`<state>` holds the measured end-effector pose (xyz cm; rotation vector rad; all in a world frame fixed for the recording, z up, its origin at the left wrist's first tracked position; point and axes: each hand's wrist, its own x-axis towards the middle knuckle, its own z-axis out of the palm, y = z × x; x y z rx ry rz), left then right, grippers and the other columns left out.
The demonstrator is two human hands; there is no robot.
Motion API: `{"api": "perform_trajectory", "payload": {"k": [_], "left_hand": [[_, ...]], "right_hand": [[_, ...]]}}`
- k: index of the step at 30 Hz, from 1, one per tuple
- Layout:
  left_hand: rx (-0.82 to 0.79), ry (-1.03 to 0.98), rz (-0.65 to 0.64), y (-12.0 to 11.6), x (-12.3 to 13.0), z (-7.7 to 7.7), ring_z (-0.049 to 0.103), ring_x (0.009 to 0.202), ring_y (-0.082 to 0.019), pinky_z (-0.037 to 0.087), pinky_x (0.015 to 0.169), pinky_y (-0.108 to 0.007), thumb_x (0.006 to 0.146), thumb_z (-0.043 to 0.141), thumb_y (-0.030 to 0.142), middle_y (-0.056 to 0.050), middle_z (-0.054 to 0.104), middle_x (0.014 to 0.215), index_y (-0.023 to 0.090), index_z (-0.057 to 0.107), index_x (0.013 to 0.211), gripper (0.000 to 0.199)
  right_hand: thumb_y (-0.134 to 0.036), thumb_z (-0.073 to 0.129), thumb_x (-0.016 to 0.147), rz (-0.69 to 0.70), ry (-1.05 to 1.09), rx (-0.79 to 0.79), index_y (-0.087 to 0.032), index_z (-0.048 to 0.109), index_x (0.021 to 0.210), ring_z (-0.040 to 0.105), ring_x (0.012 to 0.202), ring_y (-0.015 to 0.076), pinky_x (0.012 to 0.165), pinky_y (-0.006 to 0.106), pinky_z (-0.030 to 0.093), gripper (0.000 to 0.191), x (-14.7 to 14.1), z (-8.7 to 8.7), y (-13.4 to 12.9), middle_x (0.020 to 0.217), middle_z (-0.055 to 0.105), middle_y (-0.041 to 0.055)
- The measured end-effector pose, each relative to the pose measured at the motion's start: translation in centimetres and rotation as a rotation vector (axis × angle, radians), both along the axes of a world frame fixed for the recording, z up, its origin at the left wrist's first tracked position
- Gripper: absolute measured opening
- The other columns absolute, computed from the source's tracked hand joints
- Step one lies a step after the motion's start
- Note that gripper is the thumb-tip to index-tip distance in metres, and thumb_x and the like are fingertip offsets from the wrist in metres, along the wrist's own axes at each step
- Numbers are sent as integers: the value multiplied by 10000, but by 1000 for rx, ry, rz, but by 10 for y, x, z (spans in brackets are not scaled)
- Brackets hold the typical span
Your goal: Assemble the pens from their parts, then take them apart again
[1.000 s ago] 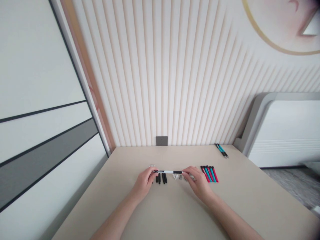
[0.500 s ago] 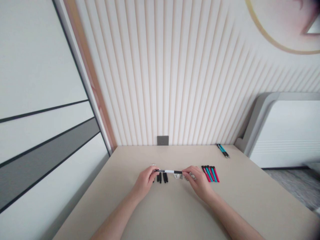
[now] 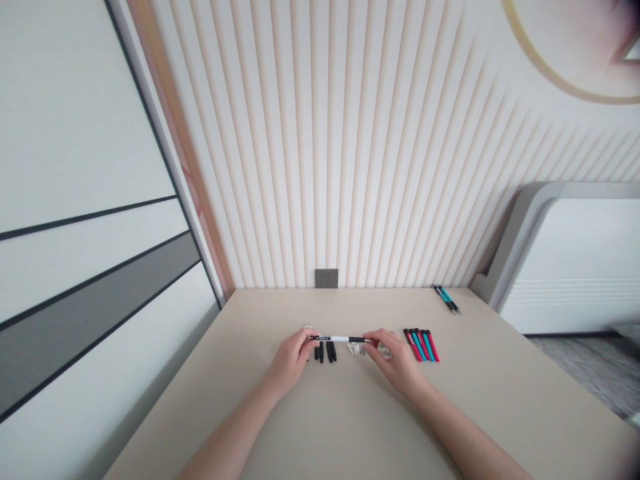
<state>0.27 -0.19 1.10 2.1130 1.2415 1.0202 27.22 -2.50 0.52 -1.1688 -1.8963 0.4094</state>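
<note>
A black-and-white pen (image 3: 340, 339) is held level above the table between my two hands. My left hand (image 3: 291, 355) pinches its black left end. The fingers of my right hand (image 3: 395, 359) are closed at the other end, where a small pale tip shows beyond the black grip. Below the pen lie several short black pen parts (image 3: 327, 352), side by side. Small white and clear pieces (image 3: 355, 348) lie near my right fingers, partly hidden by them. More small whitish pieces (image 3: 307, 327) show just behind my left hand.
Several red and teal pen barrels with black ends (image 3: 421, 345) lie in a row right of my right hand. Two teal-and-black pens (image 3: 447, 299) rest at the table's back right. A dark wall socket (image 3: 327, 279) sits above the back edge of the beige table (image 3: 320, 420).
The pen stays between both hands. My right fingers have shifted slightly along its right end, and a pale tip now shows there. The view has moved a little.
</note>
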Motion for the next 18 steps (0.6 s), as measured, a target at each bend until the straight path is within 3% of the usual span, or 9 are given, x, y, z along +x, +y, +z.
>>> {"api": "perform_trajectory", "payload": {"k": [8, 11, 14, 18], "left_hand": [[-45, -98, -11, -1, 1, 1, 512, 569, -109, 392, 592, -220, 929, 489, 334, 21, 619, 687, 186, 618, 933, 196], [-112, -319, 19, 0, 7, 0, 533, 583, -108, 405, 571, -220, 918, 514, 367, 5, 636, 762, 187, 578, 1052, 233], [-232, -638, 59, -1, 18, 3, 531, 567, -98, 397, 503, -209, 887, 564, 416, -9, 631, 860, 211, 451, 1253, 434], [-410, -870, 43, -9, 34, 9, 503, 533, -71, 381, 482, -198, 816, 671, 422, -55, 656, 962, 202, 410, 1276, 573]], "right_hand": [[-328, 469, 956, -25, -46, -21, -196, 666, 901, 600, 812, 213, 752, 335, 454, 243, 2, 0, 0, 842, 682, 66], [-315, 486, 949, -3, -51, 6, -199, 645, 876, 584, 803, 207, 742, 328, 444, 210, -4, 2, -6, 820, 669, 57], [-285, 515, 929, 24, -45, 67, -201, 619, 848, 563, 764, 193, 735, 320, 431, 156, -18, 0, -13, 755, 631, 38], [-243, 568, 885, 36, -37, 98, -204, 588, 823, 552, 729, 175, 720, 304, 408, 77, -38, -5, -23, 724, 607, 14]]}}
